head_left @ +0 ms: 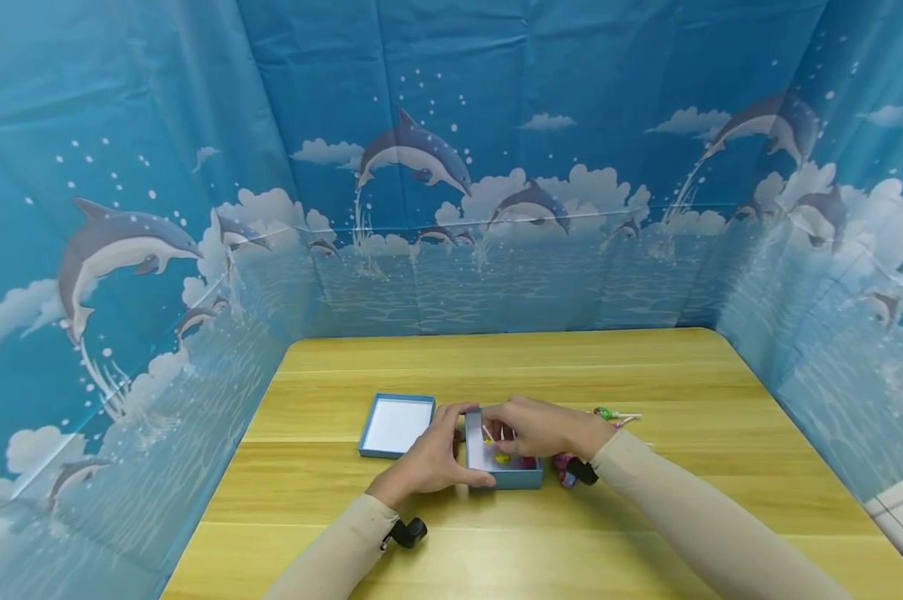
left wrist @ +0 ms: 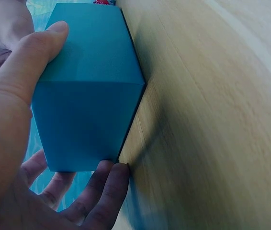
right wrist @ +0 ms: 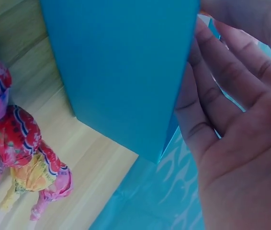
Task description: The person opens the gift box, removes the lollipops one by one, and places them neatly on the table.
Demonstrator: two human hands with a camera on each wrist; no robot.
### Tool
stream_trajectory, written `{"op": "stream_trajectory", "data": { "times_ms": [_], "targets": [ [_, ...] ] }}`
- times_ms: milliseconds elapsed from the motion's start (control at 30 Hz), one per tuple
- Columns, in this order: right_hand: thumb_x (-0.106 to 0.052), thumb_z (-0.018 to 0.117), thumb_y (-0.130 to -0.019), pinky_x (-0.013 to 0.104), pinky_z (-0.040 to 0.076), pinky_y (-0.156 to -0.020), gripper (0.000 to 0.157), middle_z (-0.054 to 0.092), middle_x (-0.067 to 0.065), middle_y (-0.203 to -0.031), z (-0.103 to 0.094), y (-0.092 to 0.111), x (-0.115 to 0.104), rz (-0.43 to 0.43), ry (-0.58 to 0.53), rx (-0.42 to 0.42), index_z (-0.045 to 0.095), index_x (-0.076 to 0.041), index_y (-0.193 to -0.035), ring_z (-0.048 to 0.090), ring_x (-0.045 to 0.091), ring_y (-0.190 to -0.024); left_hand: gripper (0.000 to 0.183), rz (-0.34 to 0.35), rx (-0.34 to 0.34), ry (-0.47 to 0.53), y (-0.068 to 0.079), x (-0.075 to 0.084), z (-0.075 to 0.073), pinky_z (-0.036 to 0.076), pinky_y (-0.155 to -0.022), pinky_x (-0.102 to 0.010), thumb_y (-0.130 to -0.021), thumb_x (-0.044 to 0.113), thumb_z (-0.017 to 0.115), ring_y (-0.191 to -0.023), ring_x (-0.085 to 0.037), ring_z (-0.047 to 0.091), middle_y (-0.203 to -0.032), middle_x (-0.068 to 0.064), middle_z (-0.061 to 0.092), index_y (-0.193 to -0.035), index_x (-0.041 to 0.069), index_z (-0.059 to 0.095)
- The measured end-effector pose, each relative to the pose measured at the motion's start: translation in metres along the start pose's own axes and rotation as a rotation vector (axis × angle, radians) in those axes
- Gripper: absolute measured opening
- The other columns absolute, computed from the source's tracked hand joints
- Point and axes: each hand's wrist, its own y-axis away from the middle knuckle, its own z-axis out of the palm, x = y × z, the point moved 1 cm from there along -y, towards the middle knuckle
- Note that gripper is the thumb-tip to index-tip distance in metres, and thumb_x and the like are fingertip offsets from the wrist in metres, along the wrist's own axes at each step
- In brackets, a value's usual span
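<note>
A blue open box (head_left: 514,479) with a pale inside stands on the table, several lollipops in it. My left hand (head_left: 436,454) grips its left end, thumb on the near wall and fingers around the far side; the left wrist view shows the same box (left wrist: 90,124) in that grip. My right hand (head_left: 529,425) reaches over the right wall into the box, fingers curled down at a lollipop with a white stick (head_left: 488,432). A yellow lollipop (head_left: 502,457) lies below the fingers. In the right wrist view the box wall (right wrist: 121,72) hides the fingertips of my right hand (right wrist: 241,110).
The box's lid (head_left: 398,427) lies inside up to the left, with a blue rim. Right of the box are several wrapped lollipops (right wrist: 18,136), some beneath my right wrist. A green-wrapped lollipop (head_left: 604,412) lies farther back. A dolphin-print curtain (head_left: 496,275) borders the wooden table (head_left: 571,358).
</note>
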Motion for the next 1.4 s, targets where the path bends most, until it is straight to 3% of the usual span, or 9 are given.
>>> {"op": "stream_trajectory", "data": {
  "times_ms": [333,533,733,1000,1167,1400],
  "targets": [
    [-0.013,0.074,-0.117,0.022,0.063,-0.074,0.010,0.082,0.001,-0.095,-0.002,0.008,0.002,0.001,-0.062,0.066,0.069,-0.019,-0.111,0.083,0.018,-0.085,0.117,-0.012,-0.007,0.010,-0.001,0.000,0.001,0.060,-0.104,-0.041,-0.092,0.055,0.100,-0.131,-0.021,0.063,-0.163,-0.012,0.049,-0.183,0.026,0.032],
    [-0.017,0.074,-0.117,0.022,0.064,-0.077,0.006,0.082,0.002,-0.095,-0.002,0.011,0.004,0.001,-0.068,0.103,0.070,-0.015,-0.113,0.084,0.014,-0.087,0.117,-0.016,-0.013,0.013,0.000,0.000,0.001,0.061,-0.106,-0.042,-0.092,0.055,0.100,-0.133,-0.022,0.064,-0.165,-0.015,0.049,-0.183,0.025,0.032],
    [-0.016,0.075,-0.117,0.022,0.063,-0.072,0.006,0.082,0.002,-0.093,-0.003,0.015,0.006,-0.024,-0.083,0.130,0.070,-0.013,-0.114,0.083,0.017,-0.080,0.118,-0.014,-0.006,0.003,-0.001,0.001,0.000,0.059,-0.104,-0.044,-0.092,0.057,0.100,-0.125,-0.019,0.063,-0.165,-0.016,0.050,-0.183,0.026,0.032],
    [-0.004,0.070,-0.115,0.023,0.069,-0.089,0.010,0.085,0.001,-0.105,-0.006,0.023,0.007,-0.031,-0.167,0.151,0.067,-0.013,-0.112,0.087,0.013,-0.099,0.118,-0.012,-0.001,0.003,-0.002,0.001,0.001,0.058,-0.103,-0.043,-0.091,0.056,0.101,-0.124,-0.019,0.063,-0.162,-0.016,0.051,-0.182,0.025,0.033],
    [-0.006,0.070,-0.117,0.025,0.070,-0.087,0.007,0.088,0.001,-0.109,-0.008,0.027,0.007,-0.041,-0.142,0.176,0.074,-0.011,-0.119,0.087,0.012,-0.096,0.117,-0.014,0.005,0.023,-0.003,0.000,0.000,0.060,-0.107,-0.044,-0.092,0.055,0.101,-0.131,-0.021,0.065,-0.161,-0.015,0.051,-0.182,0.025,0.033],
    [-0.007,0.068,-0.119,0.025,0.070,-0.087,0.023,0.090,0.005,-0.114,-0.006,0.036,0.012,-0.062,-0.137,0.187,0.084,-0.005,-0.135,0.089,0.024,-0.094,0.118,-0.016,-0.006,0.019,-0.001,-0.001,0.003,0.061,-0.109,-0.046,-0.092,0.055,0.101,-0.133,-0.023,0.066,-0.160,-0.016,0.051,-0.183,0.024,0.033]
  ]
}}
